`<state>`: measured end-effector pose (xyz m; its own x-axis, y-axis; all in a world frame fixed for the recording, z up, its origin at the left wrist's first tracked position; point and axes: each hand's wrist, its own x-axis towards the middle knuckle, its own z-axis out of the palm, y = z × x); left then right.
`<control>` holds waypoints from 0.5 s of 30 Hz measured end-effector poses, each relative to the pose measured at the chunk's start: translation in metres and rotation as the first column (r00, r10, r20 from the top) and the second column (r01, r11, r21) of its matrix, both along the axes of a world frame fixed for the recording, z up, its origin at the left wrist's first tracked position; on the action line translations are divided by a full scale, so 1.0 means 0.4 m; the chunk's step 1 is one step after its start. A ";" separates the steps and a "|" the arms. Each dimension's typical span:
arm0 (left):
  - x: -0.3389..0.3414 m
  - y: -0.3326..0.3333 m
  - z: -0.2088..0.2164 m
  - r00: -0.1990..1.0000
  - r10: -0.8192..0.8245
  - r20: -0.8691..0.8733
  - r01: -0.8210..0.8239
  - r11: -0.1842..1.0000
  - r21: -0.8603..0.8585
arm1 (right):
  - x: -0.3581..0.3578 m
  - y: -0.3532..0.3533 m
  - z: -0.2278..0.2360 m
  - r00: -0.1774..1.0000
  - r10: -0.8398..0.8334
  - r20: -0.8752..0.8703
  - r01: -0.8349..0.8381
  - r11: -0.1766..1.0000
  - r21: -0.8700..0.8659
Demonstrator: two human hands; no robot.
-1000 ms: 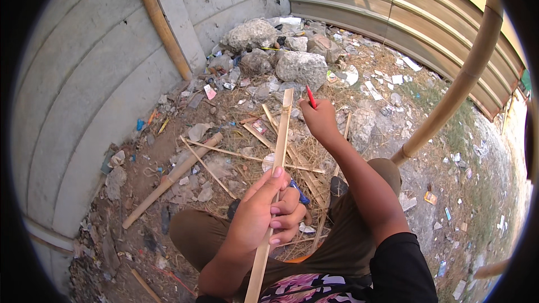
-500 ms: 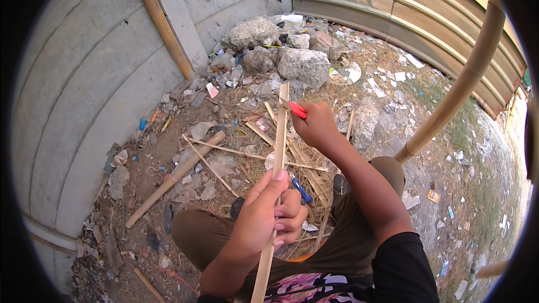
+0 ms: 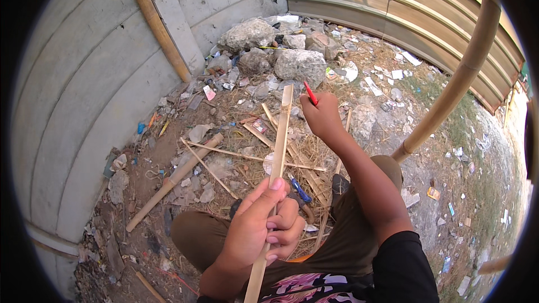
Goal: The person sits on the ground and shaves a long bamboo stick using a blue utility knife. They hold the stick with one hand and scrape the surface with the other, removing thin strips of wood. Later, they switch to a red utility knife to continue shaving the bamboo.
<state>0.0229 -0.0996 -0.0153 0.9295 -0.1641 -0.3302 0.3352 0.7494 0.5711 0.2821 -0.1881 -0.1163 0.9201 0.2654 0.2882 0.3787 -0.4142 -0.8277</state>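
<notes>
My left hand (image 3: 264, 221) is closed around a long, pale split bamboo strip (image 3: 279, 148), its thumb lying along the face. The strip runs from my lap up and away, with a notch-like mark near its far end. To the right of that end, my right hand (image 3: 324, 116) grips a red-handled knife (image 3: 310, 94), held apart from the strip. The knife's blade cannot be made out now. Beneath the strip, on the ground, lie several cut bamboo pieces (image 3: 306, 171) and a blue-handled tool (image 3: 300, 189).
A round bamboo pole (image 3: 174, 182) lies on the littered ground at left. Large rocks (image 3: 300, 66) sit ahead. A concrete wall (image 3: 101, 78) stands left, a corrugated metal fence (image 3: 342, 0) behind, and a slanting bamboo post (image 3: 449, 98) rises at right. My bent knees flank the work.
The knife has come off the strip; my right hand has moved slightly right and turned, so the red handle now points upward. My left hand still holds the strip, which has shifted a little.
</notes>
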 end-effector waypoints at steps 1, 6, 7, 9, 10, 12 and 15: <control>0.001 0.015 0.001 0.998 0.055 0.006 -0.055 0.998 -0.008 | -0.017 0.002 0.003 0.999 0.029 0.025 -0.029 1.000 0.000; 0.006 0.027 0.001 0.995 0.097 0.020 -0.097 0.995 0.029 | -0.076 0.023 -0.003 0.909 0.186 0.374 -0.162 0.982 -0.095; 0.005 0.023 0.004 0.995 0.097 0.017 -0.098 0.994 0.045 | -0.076 0.029 -0.006 0.916 0.179 0.360 -0.148 0.983 -0.112; 0.004 0.017 0.004 0.994 0.106 0.006 -0.106 0.991 0.080 | -0.073 0.039 -0.006 0.928 0.164 0.334 -0.122 0.982 -0.145; 0.004 0.013 0.000 0.994 0.113 0.000 -0.112 0.989 0.098 | -0.072 0.038 -0.002 0.929 0.163 0.332 -0.100 0.975 -0.199; 0.005 0.009 -0.002 0.993 0.119 -0.005 -0.118 0.985 0.127 | -0.064 0.035 0.009 0.930 0.160 0.332 -0.057 0.952 -0.301; 0.005 -0.002 -0.005 0.995 0.100 -0.025 -0.096 0.986 0.134 | -0.040 0.032 0.017 0.950 0.081 0.302 0.031 0.937 -0.348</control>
